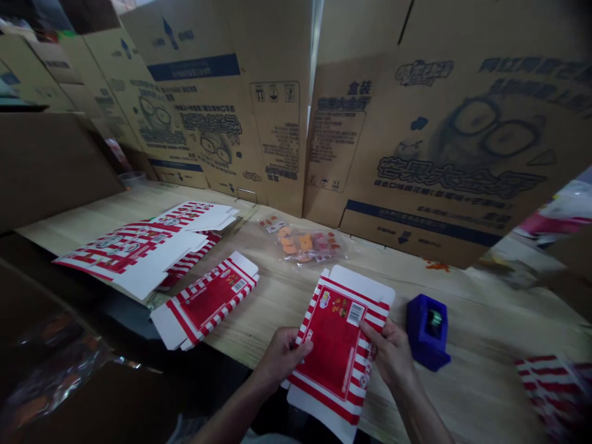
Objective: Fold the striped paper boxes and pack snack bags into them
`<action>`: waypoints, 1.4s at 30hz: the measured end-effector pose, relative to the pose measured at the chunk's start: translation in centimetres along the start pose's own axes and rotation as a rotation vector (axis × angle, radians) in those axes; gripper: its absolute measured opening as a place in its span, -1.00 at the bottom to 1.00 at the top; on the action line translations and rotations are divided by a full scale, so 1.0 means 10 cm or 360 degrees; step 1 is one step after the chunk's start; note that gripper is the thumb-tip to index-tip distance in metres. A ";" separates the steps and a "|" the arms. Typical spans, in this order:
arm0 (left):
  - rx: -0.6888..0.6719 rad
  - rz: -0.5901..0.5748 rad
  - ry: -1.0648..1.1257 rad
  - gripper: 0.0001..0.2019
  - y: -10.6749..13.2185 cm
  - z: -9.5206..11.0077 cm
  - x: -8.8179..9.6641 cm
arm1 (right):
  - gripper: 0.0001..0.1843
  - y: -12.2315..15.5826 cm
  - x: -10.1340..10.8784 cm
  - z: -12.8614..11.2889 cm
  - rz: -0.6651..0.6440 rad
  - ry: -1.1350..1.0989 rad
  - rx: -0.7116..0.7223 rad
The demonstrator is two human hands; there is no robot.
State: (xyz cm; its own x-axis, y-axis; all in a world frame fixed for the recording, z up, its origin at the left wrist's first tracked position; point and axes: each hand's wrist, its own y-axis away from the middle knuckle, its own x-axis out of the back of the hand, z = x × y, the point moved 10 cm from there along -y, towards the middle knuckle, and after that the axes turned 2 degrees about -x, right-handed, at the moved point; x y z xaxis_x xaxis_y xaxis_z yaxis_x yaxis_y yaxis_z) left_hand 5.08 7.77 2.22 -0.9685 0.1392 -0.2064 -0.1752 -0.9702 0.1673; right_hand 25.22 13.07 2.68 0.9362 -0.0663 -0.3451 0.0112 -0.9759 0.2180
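Note:
Between my hands is a flattened red-and-white striped carton (330,345), tilted up over the table's near edge with its white end flaps sticking out. My left hand (282,357) grips its left side, thumb on the printed face. On the right side, my right hand (393,348) pinches the edge close to the barcode. To the left lies another flat carton (213,296) of the same print, its flaps hanging toward the table edge. A blue tape dispenser (428,333) stands just right of my right hand.
Several unfolded carton sheets (143,243) overlap at the left. Clear plastic packets with orange pieces (303,243) lie behind the held carton. Tall brown cardboard boxes (416,135) wall off the table's back. More striped packaging (555,388) sits at the right edge.

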 end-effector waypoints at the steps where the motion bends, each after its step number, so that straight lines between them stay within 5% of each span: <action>1: -0.0039 -0.0033 -0.0006 -0.68 -0.03 0.04 0.00 | -0.64 0.01 -0.01 0.04 -0.0023 -0.0020 -0.0018; 8: -0.0235 0.0090 0.0281 -0.32 -0.28 0.18 0.16 | -0.52 0.27 -0.27 0.47 -0.0311 -0.0059 -0.0204; 13: -0.0221 -0.0035 0.0270 -0.37 -0.25 0.01 0.13 | -0.39 0.30 -0.02 0.35 -0.0010 0.0099 0.0215; 17: -0.0126 -0.0084 0.0241 -0.40 -0.22 -0.10 0.16 | -0.46 0.27 0.07 0.38 -0.0021 0.0413 0.0266; 23: -0.0096 0.0214 0.0121 -0.73 -0.34 -0.13 0.31 | -0.72 0.20 0.17 0.24 0.0057 0.0743 0.0464; 27: -0.0071 0.0282 0.0180 -0.80 -0.50 -0.10 0.30 | -0.73 0.11 0.13 0.14 0.0003 0.0590 0.0398; 31: 0.0082 0.0211 0.0212 -0.71 -0.58 -0.07 0.28 | -0.48 0.03 0.01 0.17 -0.0257 0.0370 0.0087; 34: 0.0105 -0.0006 0.0139 -0.66 -0.58 0.01 0.17 | -0.67 0.03 -0.07 0.20 -0.0474 0.0477 -0.0046; 42: -0.0137 -0.0138 -0.0369 -0.80 -0.45 0.14 0.18 | -0.76 0.18 -0.14 -0.03 -0.0533 0.0867 0.0439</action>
State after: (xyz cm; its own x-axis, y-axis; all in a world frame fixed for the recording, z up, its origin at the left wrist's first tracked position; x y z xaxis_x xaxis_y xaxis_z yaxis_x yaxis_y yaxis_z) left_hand 3.91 12.68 2.49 -0.9669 0.2549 0.0116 -0.2534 -0.9646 0.0737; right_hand 23.98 11.47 3.80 0.9415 0.2912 0.1697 0.3083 -0.9475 -0.0852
